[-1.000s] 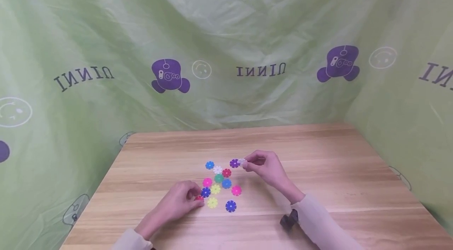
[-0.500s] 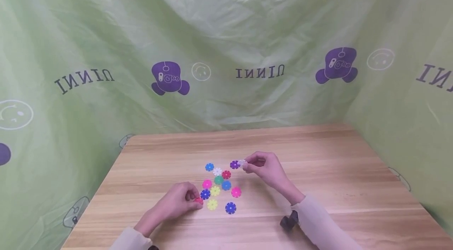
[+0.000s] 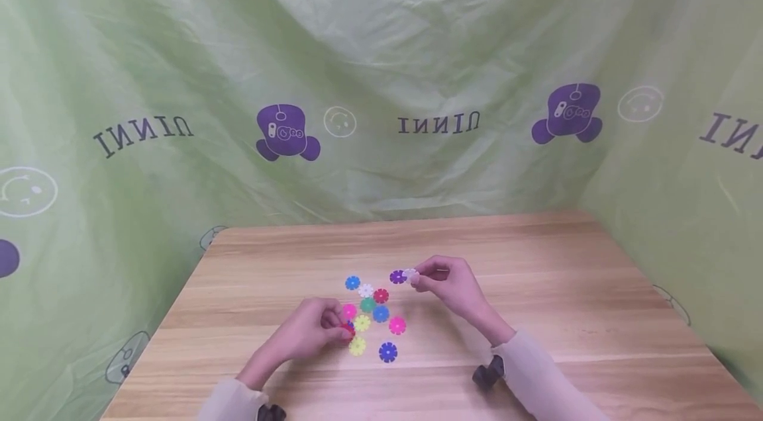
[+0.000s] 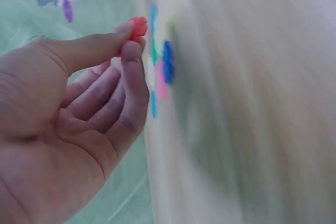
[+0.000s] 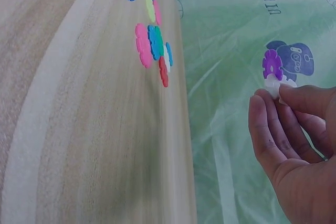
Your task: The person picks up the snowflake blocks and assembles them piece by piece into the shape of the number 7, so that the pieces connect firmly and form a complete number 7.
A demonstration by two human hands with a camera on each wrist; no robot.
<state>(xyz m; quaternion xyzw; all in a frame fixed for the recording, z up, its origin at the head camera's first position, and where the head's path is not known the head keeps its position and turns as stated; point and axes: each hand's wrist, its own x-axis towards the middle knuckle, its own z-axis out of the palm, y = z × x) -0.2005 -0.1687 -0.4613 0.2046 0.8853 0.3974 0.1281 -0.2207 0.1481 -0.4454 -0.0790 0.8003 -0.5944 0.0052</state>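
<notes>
Between thumb and index finger, my left hand pinches a red snowflake disc, a small flat toy piece with a notched rim. It is raised above the table and overlaps the left side of the disc cluster in the head view, partly covering a dark blue disc. My right hand is up beyond the cluster on the right. Its thumb and fingers pinch a white snowflake disc, and a purple snowflake disc is joined to that one's edge. Both pieces are off the table.
Several more discs lie on the wooden table, among them a yellow disc, a pink disc, a green disc and a light blue disc. A green printed curtain hangs behind and at both sides.
My left hand has lifted the red snowflake disc from the cluster's left edge and moved it right, over the dark blue disc. The right hand holds almost still with its joined pieces.
</notes>
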